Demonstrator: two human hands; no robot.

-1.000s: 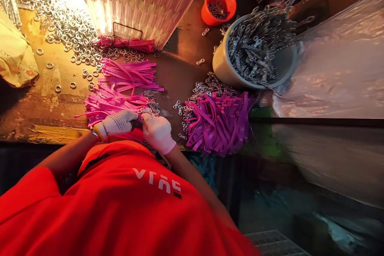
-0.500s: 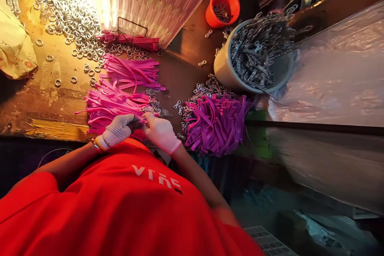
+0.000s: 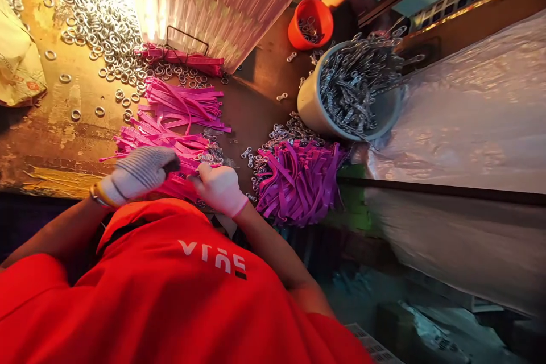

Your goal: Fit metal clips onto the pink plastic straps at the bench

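My left hand, in a white glove with dark dots, is closed over the left part of a pile of pink straps. Something dark shows at its fingertips, too small to name. To its right, my right hand, in a plain white glove, has thumb and fingers pinched at the pile's lower right. Whatever lies in that pinch is hidden. Small metal links lie just above the right hand. A heap of purple straps with metal links is on the table to the right.
Metal rings are scattered at the upper left beside a ribbed translucent panel. A grey bucket full of metal chain pieces and an orange cup stand at the back right. Plastic sheeting covers the right side.
My hands have come apart: the left has moved left and slightly up, turning its back to view. The right stays near the pink pile's right end. The whole view has shifted slightly.
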